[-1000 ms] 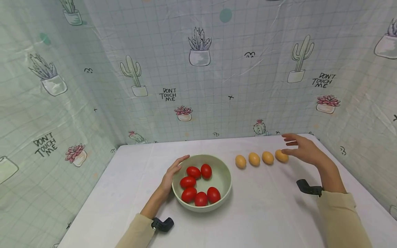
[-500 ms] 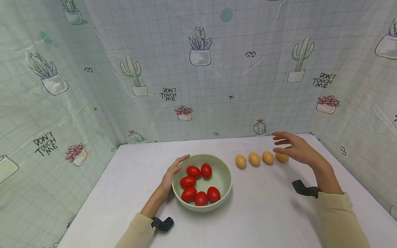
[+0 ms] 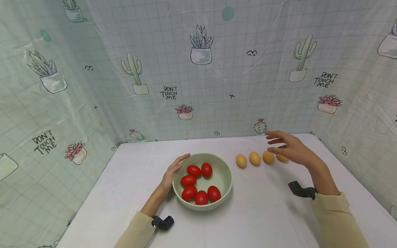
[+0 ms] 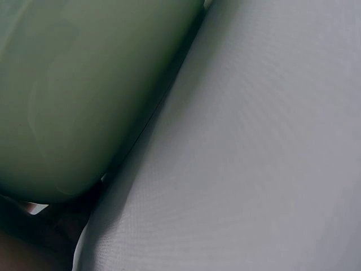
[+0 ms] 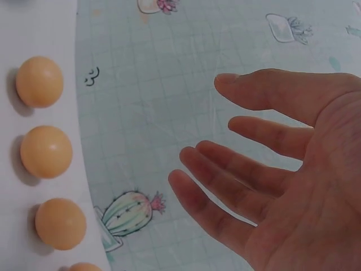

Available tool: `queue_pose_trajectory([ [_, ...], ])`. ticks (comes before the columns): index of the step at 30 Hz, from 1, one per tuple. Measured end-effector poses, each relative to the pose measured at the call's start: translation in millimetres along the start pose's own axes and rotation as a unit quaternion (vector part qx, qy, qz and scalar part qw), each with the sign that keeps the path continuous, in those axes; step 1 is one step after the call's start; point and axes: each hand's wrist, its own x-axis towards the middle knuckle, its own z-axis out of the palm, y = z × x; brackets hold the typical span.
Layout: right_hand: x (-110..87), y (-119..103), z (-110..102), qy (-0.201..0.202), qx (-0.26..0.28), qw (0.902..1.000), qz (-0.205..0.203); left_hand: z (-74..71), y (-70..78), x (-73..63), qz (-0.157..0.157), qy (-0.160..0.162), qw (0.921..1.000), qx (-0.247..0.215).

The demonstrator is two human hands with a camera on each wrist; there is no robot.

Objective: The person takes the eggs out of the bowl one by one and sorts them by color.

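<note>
A pale green bowl (image 3: pixel 225 187) stands on the white table with several glossy red egg-shaped pieces (image 3: pixel 206 170) inside. My left hand (image 3: pixel 169 175) holds the bowl's left side, fingers along its outer wall and thumb at the rim. In the left wrist view the bowl's wall (image 4: pixel 73 96) fills the upper left, and most of that hand is hidden. To the right of the bowl, several yellow-orange egg-shaped pieces (image 3: pixel 255 158) lie in a row. My right hand (image 3: pixel 289 147) hovers over the row's right end, fingers spread and holding nothing; it partly covers the rightmost piece.
A printed cloth (image 3: pixel 229 69) with cactus drawings hangs behind the table and along both sides. The white tabletop (image 3: pixel 254 206) stretches in front of the bowl and the row. A black wrist camera (image 3: pixel 299 189) sits on each forearm.
My right hand has moved left above the yellow-orange row, from beside the rightmost piece to over the last two. My left hand, the bowl and the pieces have stayed in place.
</note>
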Motion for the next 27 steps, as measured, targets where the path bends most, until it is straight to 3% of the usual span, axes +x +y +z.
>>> queue_pose_trajectory([
  [13,3.8,-15.9,12.3,-0.002,0.013,0.9999,-0.011,-0.9,-0.8,0.4,0.002,-0.001,1.0,-0.005],
  [27,10.4,-39.0,41.0,-0.028,0.026,0.9957,-0.085,-0.9,-1.4,2.1,0.008,-0.004,0.9999,-0.008],
])
